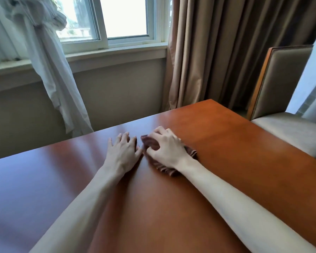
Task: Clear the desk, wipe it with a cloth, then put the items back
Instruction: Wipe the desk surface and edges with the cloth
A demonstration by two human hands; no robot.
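1. The wooden surface (pixel 226 170) fills the lower frame, both forearms reaching across it.
2. At centre, the left hand (pixel 123 152) rests on it with fingers spread.
3. Just right, the right hand (pixel 167 146) curls over and grips a brown cloth (pixel 164 168).
4. A chair (pixel 281 92) stands at right.

Under our right hand (pixel 167 147) we feel a soft, ribbed brown cloth (pixel 164 168). Around it our wooden desk (pixel 226 161) looks smooth and shiny.
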